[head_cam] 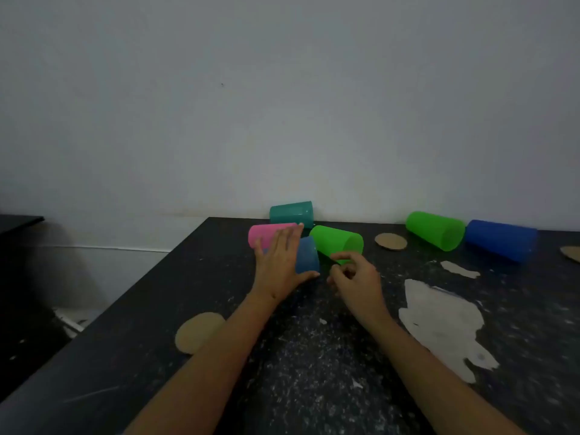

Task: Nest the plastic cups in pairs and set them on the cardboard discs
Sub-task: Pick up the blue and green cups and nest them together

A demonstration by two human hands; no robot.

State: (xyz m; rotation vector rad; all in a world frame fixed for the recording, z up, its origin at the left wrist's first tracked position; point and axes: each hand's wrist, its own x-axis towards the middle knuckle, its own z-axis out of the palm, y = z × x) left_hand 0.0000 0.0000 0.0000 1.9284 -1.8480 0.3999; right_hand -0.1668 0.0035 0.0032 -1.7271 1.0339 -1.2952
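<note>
Six cups lie about your hands on the dark tabletop, and none is yet nested. Your left hand lies flat with straight fingers spread over the pink cup and the light blue cup, both on their sides, the thumb reaching along the blue one's near edge. Your right hand has its fingers loosely curled, holding nothing, its fingertips at the mouth of a green cup lying just beyond it. Behind your left hand a teal cup stands by the wall. Well to the right of your right hand lie a second green cup and a dark blue cup, touching. One cardboard disc lies between the green cups, another beside your left forearm, a third at the right edge.
</note>
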